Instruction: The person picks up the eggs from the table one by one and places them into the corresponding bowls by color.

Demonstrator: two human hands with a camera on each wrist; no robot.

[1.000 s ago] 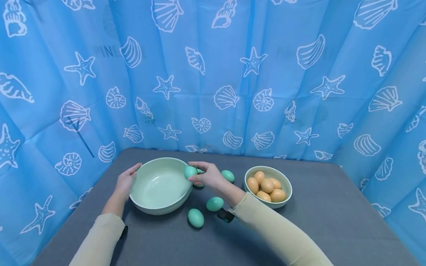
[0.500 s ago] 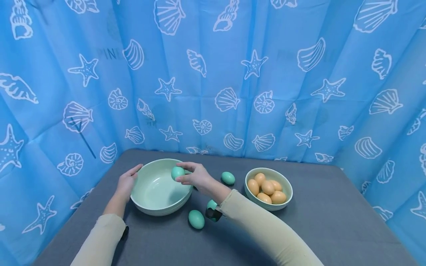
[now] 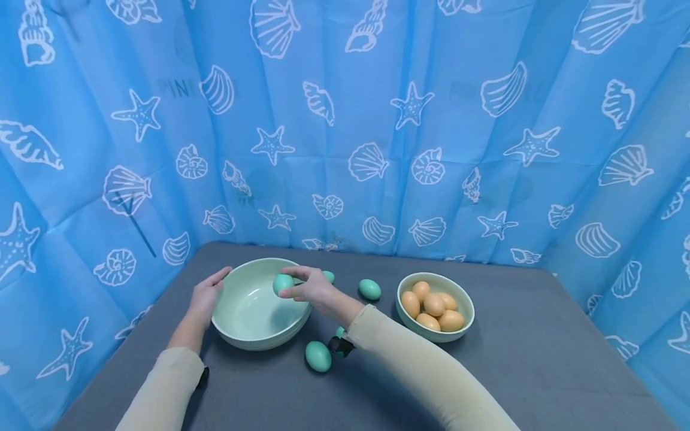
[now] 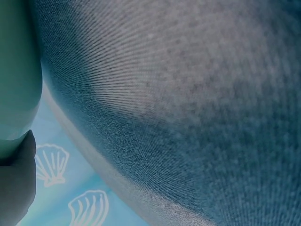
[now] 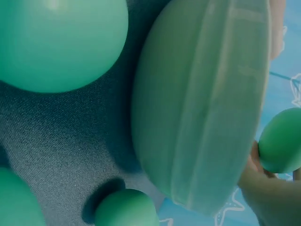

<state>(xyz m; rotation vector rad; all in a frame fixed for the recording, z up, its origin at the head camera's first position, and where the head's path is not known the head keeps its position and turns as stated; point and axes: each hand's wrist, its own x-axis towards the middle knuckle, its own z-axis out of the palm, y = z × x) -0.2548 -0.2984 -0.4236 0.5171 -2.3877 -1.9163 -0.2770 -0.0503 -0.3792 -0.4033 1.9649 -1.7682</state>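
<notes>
In the head view my right hand [image 3: 309,287] pinches a green egg [image 3: 283,285] between thumb and fingertips, above the inside of a large pale green bowl [image 3: 250,314]. The right wrist view has the bowl's outer side [image 5: 202,108] with the held egg [image 5: 281,141] beyond its rim. At the bowl's left rim, my left hand [image 3: 205,298] grips its edge. Green eggs lie on the table right of the bowl: one [image 3: 318,357] in front, one [image 3: 369,290] farther back, one [image 3: 328,276] partly behind the right hand, one [image 3: 340,333] mostly hidden by the right wrist strap.
A smaller pale bowl [image 3: 466,320] stands to the right, holding several brown eggs [image 3: 433,303]. A grey cloth [image 3: 512,353] covers the table. Around its back and sides hangs a blue curtain [image 3: 345,197] with white shells and starfish.
The right hand has carried its green egg leftward from the bowl's right rim to over its inside, dipping slightly lately. My left hand stays on the rim.
</notes>
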